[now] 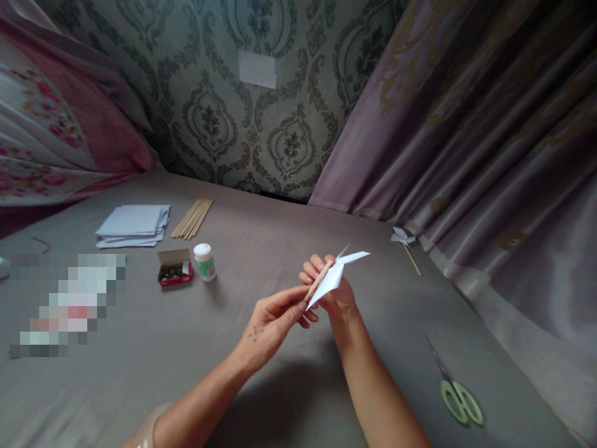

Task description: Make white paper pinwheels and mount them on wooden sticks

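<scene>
My left hand (280,314) pinches the near end of a thin wooden stick (319,280), which slants up and away to the right. At the stick's far end is a white paper pinwheel (330,284) with folded, pointed blades. My right hand (338,295) is wrapped round the pinwheel from behind and the right, its fingertips showing beyond the stick. The paper hides part of the right palm, so its exact hold is partly covered. Both hands are raised over the grey cloth surface (261,249).
On the left are stacked white paper sheets (133,224), several wooden sticks (193,219), a small red box of pins (175,272) and a white-and-green bottle (204,262). On the right lie another pinwheel (403,237) and green-handled scissors (459,398). Curtains (466,155) border the right side.
</scene>
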Demonstrator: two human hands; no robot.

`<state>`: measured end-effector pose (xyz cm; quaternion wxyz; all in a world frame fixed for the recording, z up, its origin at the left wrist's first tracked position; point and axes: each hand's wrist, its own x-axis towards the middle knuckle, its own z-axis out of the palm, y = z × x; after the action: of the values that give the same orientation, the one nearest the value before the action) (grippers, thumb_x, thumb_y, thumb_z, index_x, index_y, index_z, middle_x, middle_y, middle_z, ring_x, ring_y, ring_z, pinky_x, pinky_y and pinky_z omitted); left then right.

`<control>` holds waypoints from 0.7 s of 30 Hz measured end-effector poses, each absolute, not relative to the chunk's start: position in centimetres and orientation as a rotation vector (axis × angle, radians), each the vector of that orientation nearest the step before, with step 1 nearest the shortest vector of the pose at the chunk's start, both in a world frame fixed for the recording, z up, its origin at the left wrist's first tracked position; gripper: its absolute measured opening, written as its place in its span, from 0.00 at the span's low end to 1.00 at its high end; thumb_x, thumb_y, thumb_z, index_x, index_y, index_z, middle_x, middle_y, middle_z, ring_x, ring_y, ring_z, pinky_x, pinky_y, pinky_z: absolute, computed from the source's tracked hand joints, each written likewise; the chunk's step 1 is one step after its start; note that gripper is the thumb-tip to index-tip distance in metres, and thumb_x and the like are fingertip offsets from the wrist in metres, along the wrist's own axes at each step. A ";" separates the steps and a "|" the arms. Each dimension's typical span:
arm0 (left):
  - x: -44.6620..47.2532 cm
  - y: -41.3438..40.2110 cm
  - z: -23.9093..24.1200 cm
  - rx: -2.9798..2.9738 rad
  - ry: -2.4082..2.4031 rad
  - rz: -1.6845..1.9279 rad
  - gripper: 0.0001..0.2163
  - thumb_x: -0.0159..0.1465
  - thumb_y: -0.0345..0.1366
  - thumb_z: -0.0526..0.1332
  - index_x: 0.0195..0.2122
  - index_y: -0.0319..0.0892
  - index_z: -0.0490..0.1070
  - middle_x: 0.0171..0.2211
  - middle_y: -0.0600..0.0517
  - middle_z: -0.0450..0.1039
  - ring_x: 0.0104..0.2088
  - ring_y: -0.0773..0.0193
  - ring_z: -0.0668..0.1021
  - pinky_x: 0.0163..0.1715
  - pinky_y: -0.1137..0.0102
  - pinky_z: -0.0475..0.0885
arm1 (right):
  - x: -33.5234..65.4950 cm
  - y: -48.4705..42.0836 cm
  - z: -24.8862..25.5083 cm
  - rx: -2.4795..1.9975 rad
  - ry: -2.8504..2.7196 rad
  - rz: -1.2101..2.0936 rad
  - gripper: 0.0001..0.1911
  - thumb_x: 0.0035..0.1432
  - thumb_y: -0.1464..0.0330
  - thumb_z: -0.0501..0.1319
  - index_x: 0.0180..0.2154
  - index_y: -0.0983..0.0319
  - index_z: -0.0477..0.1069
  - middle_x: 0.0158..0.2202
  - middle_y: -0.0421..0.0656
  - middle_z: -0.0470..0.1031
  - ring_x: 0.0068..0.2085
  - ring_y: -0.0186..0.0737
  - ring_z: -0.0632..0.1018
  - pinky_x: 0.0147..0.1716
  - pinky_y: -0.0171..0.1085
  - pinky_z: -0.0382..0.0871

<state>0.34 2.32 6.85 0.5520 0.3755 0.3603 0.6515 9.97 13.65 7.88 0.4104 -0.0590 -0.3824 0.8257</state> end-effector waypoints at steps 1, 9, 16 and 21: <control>0.3 2.3 6.8 0.888 0.857 1.542 0.15 0.58 0.39 0.66 0.45 0.39 0.77 0.31 0.48 0.77 0.30 0.64 0.77 0.31 0.71 0.72 | 10.0 13.6 7.9 -0.145 -0.968 2.075 0.13 0.39 0.64 0.75 0.21 0.55 0.71 0.21 0.33 0.55 0.22 0.30 0.54 0.23 0.31 0.52; 0.4 2.4 6.8 0.873 0.859 1.548 0.15 0.57 0.39 0.67 0.44 0.39 0.77 0.31 0.48 0.77 0.29 0.64 0.77 0.31 0.71 0.72 | 9.9 13.5 8.1 -0.116 -0.990 2.067 0.13 0.41 0.63 0.74 0.20 0.56 0.70 0.21 0.33 0.53 0.22 0.29 0.54 0.22 0.30 0.53; 0.4 2.4 6.8 0.867 0.876 1.558 0.15 0.56 0.39 0.67 0.43 0.38 0.78 0.30 0.48 0.77 0.29 0.64 0.77 0.31 0.71 0.71 | 9.9 13.5 8.0 -0.157 -1.021 2.030 0.15 0.39 0.62 0.74 0.21 0.56 0.69 0.21 0.33 0.53 0.22 0.30 0.54 0.22 0.31 0.53; 0.4 2.4 6.8 0.892 0.907 1.581 0.14 0.57 0.39 0.66 0.42 0.40 0.78 0.29 0.49 0.77 0.28 0.66 0.77 0.29 0.72 0.72 | 10.0 13.7 7.9 -0.148 -1.018 2.036 0.14 0.38 0.62 0.75 0.21 0.55 0.70 0.21 0.34 0.55 0.22 0.31 0.54 0.23 0.32 0.52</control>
<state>0.39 2.37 6.85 0.5282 0.3732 0.3794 0.6616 10.00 13.70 7.94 0.4171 -0.0590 -0.4058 0.8111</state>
